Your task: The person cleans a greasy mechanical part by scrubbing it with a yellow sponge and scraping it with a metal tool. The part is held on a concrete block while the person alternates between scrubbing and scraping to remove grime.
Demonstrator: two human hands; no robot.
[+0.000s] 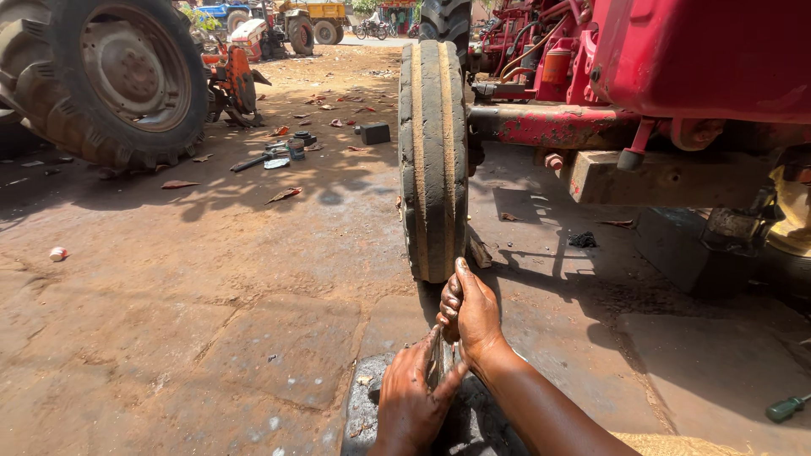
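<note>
1. Head view, looking down and forward: both hands work close together at the bottom centre, over a dark, greasy metal part [372,414] lying on the paved ground [253,346].

2. Left hand [411,404]: fingers curled and closed around a slim metal piece [436,359] that stands up between the two hands. The grip appears to steady the piece from below.

3. Right hand [470,311]: closed over the top end of the same slim piece, thumb pointing up, wrist bent down. One hand low and one high suggests the piece is being held firm at both ends; what the piece is cannot be told.

4. Location of the work: directly in front of the narrow front tyre [433,160] of a red tractor [676,59], near the tyre's foot but not touching it.

5. Tractor front: the rusty red axle beam [541,125] runs from the wheel towards the body. Whether the wheel bears weight cannot be told.

6. Surroundings: a large rear tractor tyre [118,76] stands at upper left, well apart. Loose tools and small parts [279,154] lie in shade beyond, with a dark block [374,133] near them. A green-handled tool [786,409] lies at the right edge, out of reach of either hand.
</note>
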